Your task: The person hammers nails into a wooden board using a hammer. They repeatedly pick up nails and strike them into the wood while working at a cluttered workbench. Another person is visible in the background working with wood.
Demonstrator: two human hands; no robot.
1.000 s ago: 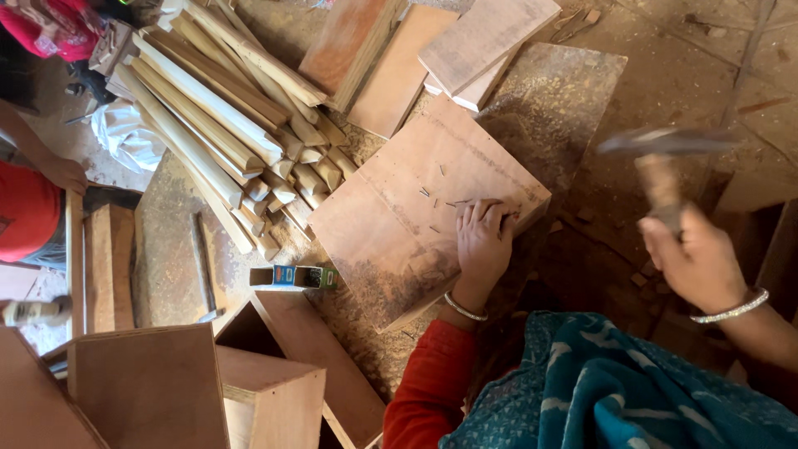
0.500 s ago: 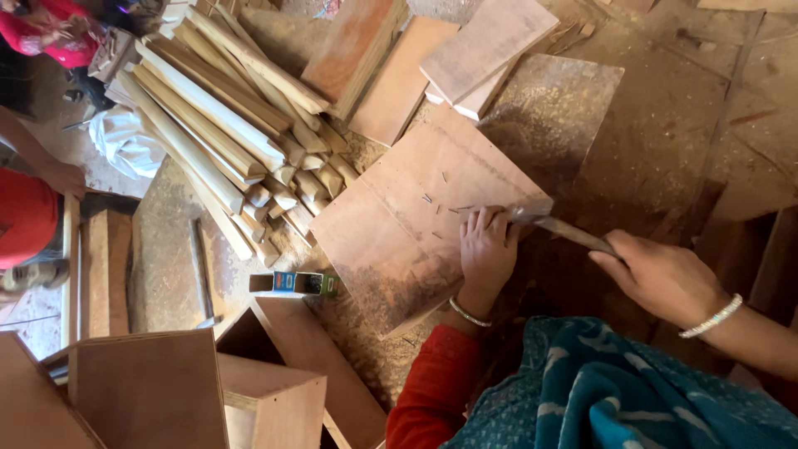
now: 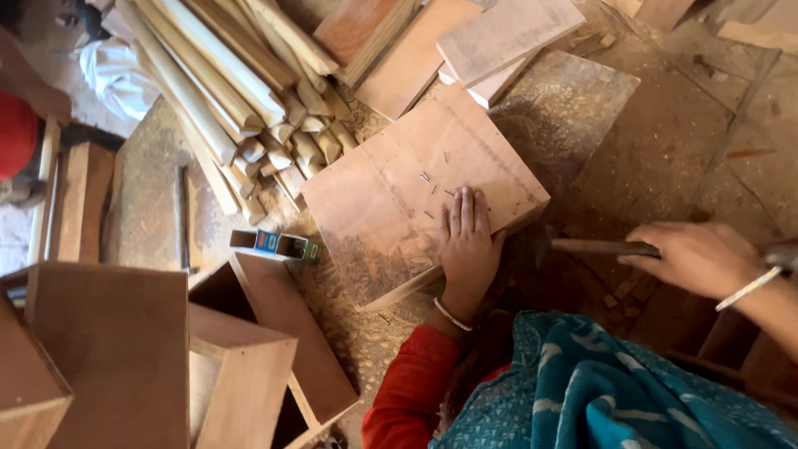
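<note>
My left hand (image 3: 467, 241) lies flat, fingers together, on a square plywood board (image 3: 391, 191) that rests tilted on the dusty floor. Several small nails (image 3: 431, 185) lie loose on the board just beyond my fingertips. My right hand (image 3: 698, 256) grips the wooden handle of a hammer (image 3: 582, 247), held low to the right of the board, with the dark head near the board's right edge. A bangle sits on each wrist, and my red sleeve and blue patterned cloth fill the bottom of the view.
A pile of long wooden slats (image 3: 241, 91) lies at upper left. Flat boards (image 3: 499, 37) are stacked at the top. A small open nail box (image 3: 278, 244) sits left of the board. Open wooden boxes (image 3: 166, 357) stand at lower left. Another person in red (image 3: 17, 133) is at the left edge.
The hammer was raised high a second ago, came down at the board, and is now drawn back low to the right. My left hand has flattened on the board.
</note>
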